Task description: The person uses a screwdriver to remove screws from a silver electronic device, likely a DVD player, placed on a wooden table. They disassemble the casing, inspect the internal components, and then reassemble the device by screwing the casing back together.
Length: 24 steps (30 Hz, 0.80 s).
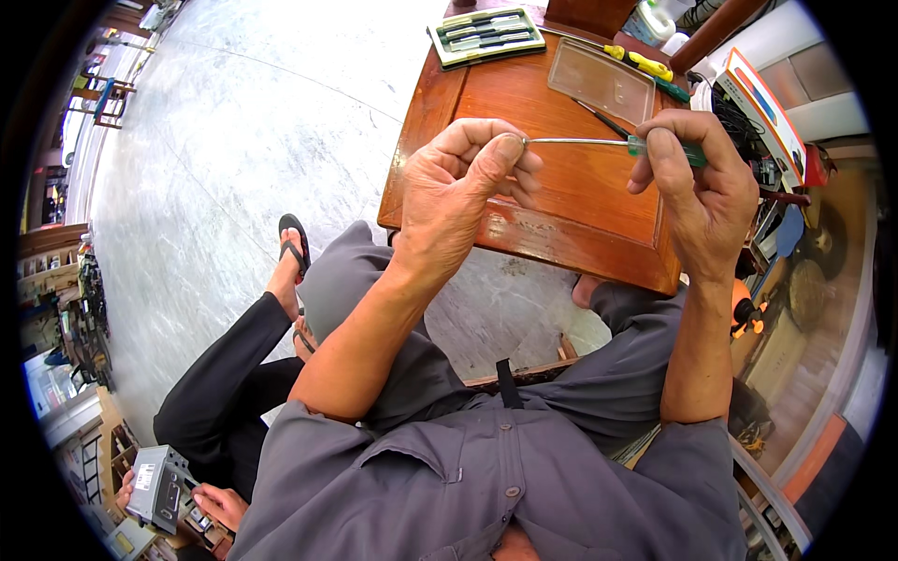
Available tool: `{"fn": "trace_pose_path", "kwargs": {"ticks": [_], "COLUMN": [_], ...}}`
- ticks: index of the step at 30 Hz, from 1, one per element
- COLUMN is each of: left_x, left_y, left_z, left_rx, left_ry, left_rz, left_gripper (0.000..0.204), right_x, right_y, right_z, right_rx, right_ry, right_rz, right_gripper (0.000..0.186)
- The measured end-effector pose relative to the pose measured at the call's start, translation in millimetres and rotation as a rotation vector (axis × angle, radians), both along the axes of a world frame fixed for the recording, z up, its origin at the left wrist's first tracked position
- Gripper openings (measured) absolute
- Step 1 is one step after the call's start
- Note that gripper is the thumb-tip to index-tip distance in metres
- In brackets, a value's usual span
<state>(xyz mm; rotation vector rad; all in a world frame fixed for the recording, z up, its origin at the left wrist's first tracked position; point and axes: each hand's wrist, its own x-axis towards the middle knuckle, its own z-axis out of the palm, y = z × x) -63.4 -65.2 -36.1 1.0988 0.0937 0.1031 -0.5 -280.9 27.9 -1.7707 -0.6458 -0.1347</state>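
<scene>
Above the wooden stool, my right hand (pixel 697 182) closes round the green, see-through handle of a screwdriver (pixel 580 141). Its thin metal shaft points left, roughly level. At the shaft's tip my left hand (pixel 468 178) pinches with thumb and forefinger; whatever sits between them is too small to make out. The other left fingers are loosely curled. Beneath the shaft, a slim dark pointed tool (pixel 603 120) lies on the stool beside a clear plastic lid (pixel 603 77).
The stool (pixel 468 140) also bears a case of small screwdrivers (pixel 488 37) and a yellow-handled screwdriver (pixel 641 63). Cables (pixel 744 126) and an upright white-and-orange box (pixel 762 112) crowd the right. At lower left, another person's hands hold a grey metal box (pixel 157 486).
</scene>
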Motion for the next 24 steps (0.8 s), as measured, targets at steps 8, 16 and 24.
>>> {"fn": "trace_pose_path", "kwargs": {"ticks": [8, 16, 24], "left_x": [-2.3, 1.7, 9.7], "left_y": [-3.5, -2.6, 1.2], "left_z": [3.6, 1.9, -21.3], "left_rx": [0.071, 0.048, 0.022], "left_ry": [0.035, 0.025, -0.022], "left_rz": [0.050, 0.042, 0.008], "left_gripper": [0.017, 0.016, 0.019], "right_x": [-1.9, 5.4, 11.1], "right_y": [-2.1, -5.2, -4.6], "right_z": [-1.5, -0.7, -3.2], "right_rx": [-0.125, -0.157, -0.146], "right_ry": [0.021, 0.217, 0.285], "right_rz": [0.036, 0.079, 0.114], "right_gripper": [0.014, 0.016, 0.015]}}
